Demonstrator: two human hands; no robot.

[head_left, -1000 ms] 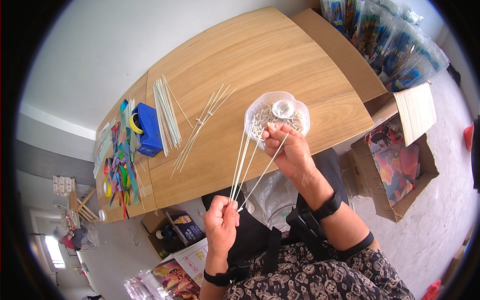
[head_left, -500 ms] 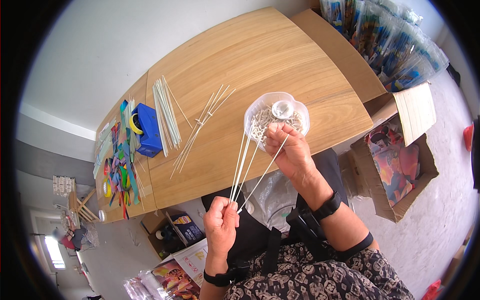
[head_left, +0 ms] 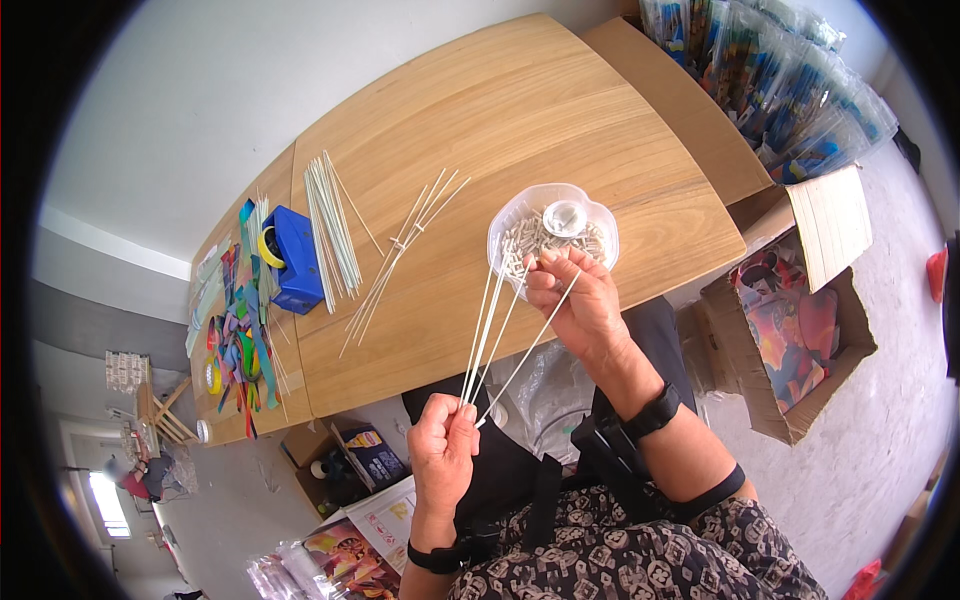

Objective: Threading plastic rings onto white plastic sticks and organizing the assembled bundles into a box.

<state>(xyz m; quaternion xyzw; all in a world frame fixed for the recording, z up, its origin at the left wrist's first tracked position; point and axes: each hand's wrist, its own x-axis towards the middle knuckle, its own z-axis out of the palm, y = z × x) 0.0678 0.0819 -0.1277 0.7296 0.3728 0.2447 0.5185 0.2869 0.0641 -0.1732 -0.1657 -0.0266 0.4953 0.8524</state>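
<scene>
My left hand [head_left: 443,450] pinches the lower ends of several thin white sticks [head_left: 488,335] that fan up toward the table. My right hand [head_left: 578,305] grips the upper end of one of those sticks, just in front of a clear plastic bowl [head_left: 510,225] filled with small pale tube pieces and a round clear lid. The bowl sits on the wooden table [head_left: 520,120] near its front edge.
On the table lie a loose bundle of joined sticks [head_left: 400,250], a stack of pale sticks [head_left: 332,235], a blue box [head_left: 297,258] with a yellow tape roll, and colourful sheets [head_left: 238,335]. An open cardboard box [head_left: 790,330] stands on the floor at right; packaged goods [head_left: 770,70] lie beyond.
My right hand's fingers have shifted slightly on the stick tip near the bowl. My left hand and the sticks stay almost where they were.
</scene>
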